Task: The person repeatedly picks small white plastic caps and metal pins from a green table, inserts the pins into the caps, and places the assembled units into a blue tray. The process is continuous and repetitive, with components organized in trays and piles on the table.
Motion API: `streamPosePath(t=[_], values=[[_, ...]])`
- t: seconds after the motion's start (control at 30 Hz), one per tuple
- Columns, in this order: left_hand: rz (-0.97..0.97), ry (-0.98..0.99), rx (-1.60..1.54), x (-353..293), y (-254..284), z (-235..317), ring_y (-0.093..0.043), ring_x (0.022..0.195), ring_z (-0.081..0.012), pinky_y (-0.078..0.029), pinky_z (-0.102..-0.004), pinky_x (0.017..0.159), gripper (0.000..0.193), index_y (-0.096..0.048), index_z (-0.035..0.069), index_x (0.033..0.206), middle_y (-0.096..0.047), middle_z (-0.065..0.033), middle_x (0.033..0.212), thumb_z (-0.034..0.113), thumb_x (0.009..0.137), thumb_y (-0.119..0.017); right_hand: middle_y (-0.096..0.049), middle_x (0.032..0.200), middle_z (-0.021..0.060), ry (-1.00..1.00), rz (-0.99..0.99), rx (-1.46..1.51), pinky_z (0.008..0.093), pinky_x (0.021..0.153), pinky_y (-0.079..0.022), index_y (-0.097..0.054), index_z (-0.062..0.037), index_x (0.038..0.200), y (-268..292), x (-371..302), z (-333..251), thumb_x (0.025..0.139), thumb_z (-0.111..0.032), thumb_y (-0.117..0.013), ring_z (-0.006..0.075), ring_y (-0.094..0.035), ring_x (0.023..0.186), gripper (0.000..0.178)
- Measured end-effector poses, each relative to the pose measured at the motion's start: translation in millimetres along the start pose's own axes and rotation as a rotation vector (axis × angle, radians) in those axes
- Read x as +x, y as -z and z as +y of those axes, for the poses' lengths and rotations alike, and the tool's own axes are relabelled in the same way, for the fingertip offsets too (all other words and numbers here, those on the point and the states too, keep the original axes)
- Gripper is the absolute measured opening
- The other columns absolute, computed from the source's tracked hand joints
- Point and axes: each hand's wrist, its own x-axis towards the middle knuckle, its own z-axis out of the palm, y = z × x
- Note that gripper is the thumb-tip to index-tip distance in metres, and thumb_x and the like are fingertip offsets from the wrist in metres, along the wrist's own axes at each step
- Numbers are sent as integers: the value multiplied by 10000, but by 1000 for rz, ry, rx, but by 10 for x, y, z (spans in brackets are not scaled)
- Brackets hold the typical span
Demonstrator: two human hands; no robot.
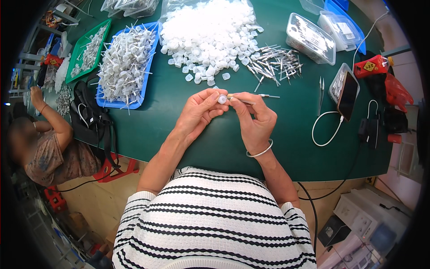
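My left hand (197,111) pinches a small translucent white cap (222,99) over the green table (309,157); my right hand (259,120), thumb against fingertips, pinches a slim rod (244,101) just beside it. Beyond lie scattered metal rods (278,63), then heaped white caps (208,38).

"What furniture is there?"

"A dark green table (291,139), bowed by the lens, with a red plastic stool (118,169) by its near left edge."

"And the floor (112,197)?"

"Tan. A white boxy unit (348,208) stands at the lower right."

"How's the light?"

"Bright over the tabletop, dimmer at far left, where one small bright spot (7,104) shows."
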Motion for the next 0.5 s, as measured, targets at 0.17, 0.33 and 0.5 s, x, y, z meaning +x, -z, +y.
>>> streamPosePath(t=[0.17, 0.33, 0.5], values=[[3, -3, -2, 2, 5, -4, -692, 816, -135, -570, -201, 722, 251, -619, -15, 1103, -688, -94, 939, 176, 942, -597, -707, 843, 75, 43, 1, -22, 244, 621, -538, -657, -26, 932, -9, -7, 31, 823, -17, -702, 141, -683, 716, 118], [4, -6, -9, 6, 9, -7, -695, 813, -140, -571, -202, 721, 254, -618, -19, 1104, -689, -96, 941, 174, 940, -600, -707, 838, 76, 79, 5, -45, 251, 618, -533, -656, -29, 929, -9, -6, 30, 818, -20, -708, 159, -688, 716, 123], [9, -1, -16, 0, -2, 1, -695, 812, -143, -572, -203, 720, 257, -618, -23, 1103, -689, -100, 950, 173, 937, -605, -708, 841, 80, 95, 1, -46, 255, 628, -533, -660, -28, 925, -11, -2, 28, 816, -26, -713, 166, -689, 721, 121]])
